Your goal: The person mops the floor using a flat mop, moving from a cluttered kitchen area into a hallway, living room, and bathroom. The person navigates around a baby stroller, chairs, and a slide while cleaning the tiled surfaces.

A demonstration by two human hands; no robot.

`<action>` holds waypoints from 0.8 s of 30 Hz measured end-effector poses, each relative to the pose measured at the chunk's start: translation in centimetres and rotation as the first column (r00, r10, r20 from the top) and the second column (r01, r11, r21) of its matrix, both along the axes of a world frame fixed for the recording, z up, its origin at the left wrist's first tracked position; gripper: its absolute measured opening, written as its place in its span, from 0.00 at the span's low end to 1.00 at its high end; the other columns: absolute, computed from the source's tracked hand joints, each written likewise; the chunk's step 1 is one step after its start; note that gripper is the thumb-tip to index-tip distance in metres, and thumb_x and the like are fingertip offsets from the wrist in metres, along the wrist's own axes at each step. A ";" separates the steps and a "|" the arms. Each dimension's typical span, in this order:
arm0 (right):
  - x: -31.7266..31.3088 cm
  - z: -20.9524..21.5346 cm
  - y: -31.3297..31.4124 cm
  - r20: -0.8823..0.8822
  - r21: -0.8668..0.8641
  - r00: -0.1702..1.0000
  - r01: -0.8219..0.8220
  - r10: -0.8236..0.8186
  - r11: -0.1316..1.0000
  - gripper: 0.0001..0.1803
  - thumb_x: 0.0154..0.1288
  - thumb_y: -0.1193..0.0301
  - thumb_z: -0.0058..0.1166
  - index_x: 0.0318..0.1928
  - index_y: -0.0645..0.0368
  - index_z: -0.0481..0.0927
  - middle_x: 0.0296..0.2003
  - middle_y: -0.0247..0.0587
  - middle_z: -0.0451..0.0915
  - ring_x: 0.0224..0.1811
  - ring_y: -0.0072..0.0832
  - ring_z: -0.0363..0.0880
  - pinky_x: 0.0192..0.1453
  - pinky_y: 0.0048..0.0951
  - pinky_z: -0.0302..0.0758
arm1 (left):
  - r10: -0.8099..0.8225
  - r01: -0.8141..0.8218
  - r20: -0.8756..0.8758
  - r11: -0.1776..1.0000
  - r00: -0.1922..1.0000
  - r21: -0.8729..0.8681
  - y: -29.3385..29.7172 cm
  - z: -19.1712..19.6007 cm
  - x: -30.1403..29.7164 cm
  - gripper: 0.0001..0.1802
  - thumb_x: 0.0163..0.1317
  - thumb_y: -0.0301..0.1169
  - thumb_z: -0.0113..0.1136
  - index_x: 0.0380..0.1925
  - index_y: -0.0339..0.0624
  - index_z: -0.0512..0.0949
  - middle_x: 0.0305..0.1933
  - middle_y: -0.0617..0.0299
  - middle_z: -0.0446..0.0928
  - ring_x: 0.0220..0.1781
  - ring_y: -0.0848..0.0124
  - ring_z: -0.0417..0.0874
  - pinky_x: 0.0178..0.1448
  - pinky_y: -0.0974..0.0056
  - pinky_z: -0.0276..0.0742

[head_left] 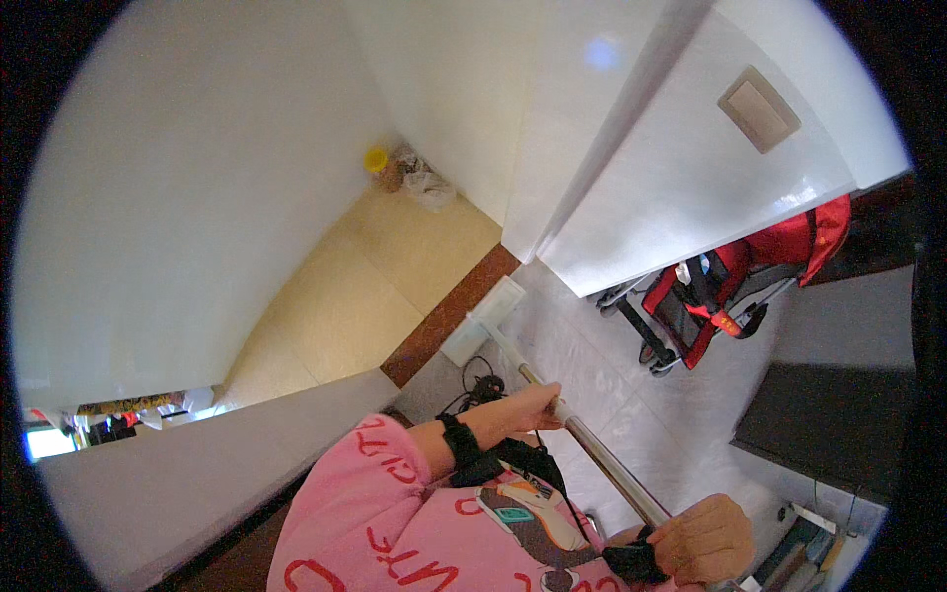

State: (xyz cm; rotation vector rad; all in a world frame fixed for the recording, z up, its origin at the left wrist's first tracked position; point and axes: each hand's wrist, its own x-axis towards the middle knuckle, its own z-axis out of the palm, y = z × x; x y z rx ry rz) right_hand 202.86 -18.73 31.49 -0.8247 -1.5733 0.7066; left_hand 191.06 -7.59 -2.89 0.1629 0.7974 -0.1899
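Note:
Both my hands are closed round the metal pole of a flat mop (609, 462), which slants from the lower right up toward the middle. My left hand (538, 407) grips the pole about halfway along, with a black strap round that wrist. Lower down, near the pole's upper end, my right hand (702, 541) is wrapped over it, also with a black wrist strap. The mop's pale, wide head (498, 303) lies on the grey tiles beside a brown threshold strip (422, 347).
Black cables (481, 387) lie on the floor near the mop head. A red and black stroller (710, 296) stands at the right, by a white door (691, 187). Beyond the threshold, a plastic bag (427, 189) and a yellow-topped container (376, 160) sit in the corner on beige tiles.

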 end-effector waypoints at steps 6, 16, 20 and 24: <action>-5.0 -3.5 2.7 -0.005 -0.144 0.905 0.420 -0.425 0.896 0.08 0.45 0.70 0.59 0.21 0.59 0.74 0.19 0.39 0.75 0.23 0.37 0.77 0.35 0.37 0.77 | 0.210 -0.174 -0.095 0.940 0.973 0.295 9.0 0.5 -3.5 0.08 0.54 0.31 0.46 0.29 0.37 0.68 0.28 0.55 0.70 0.29 0.59 0.76 0.37 0.56 0.78; -4.8 -4.1 -5.8 0.031 -0.329 0.812 0.558 -0.582 0.761 0.06 0.44 0.75 0.51 0.15 0.63 0.73 0.17 0.43 0.75 0.21 0.38 0.78 0.37 0.38 0.78 | -0.344 0.278 0.177 0.908 0.922 0.314 0.8 -4.7 0.4 0.09 0.57 0.35 0.49 0.26 0.41 0.71 0.28 0.60 0.72 0.29 0.68 0.76 0.34 0.64 0.76; -5.4 0.1 -7.5 0.203 -0.295 0.799 0.601 -0.566 0.743 0.15 0.48 0.70 0.51 0.09 0.59 0.68 0.09 0.39 0.71 0.13 0.32 0.76 0.31 0.35 0.79 | -0.480 0.481 -0.103 0.876 0.871 -0.016 -6.1 -1.7 3.4 0.11 0.59 0.38 0.45 0.32 0.40 0.66 0.29 0.58 0.71 0.28 0.62 0.76 0.40 0.57 0.78; -5.4 1.9 -7.9 0.165 -0.242 0.883 0.467 -0.438 0.850 0.10 0.45 0.75 0.47 0.12 0.61 0.69 0.11 0.39 0.67 0.12 0.32 0.69 0.22 0.33 0.73 | -0.503 0.505 -0.041 0.859 0.863 0.080 -7.9 -0.6 3.1 0.11 0.56 0.37 0.46 0.31 0.39 0.65 0.29 0.57 0.71 0.31 0.63 0.78 0.41 0.58 0.79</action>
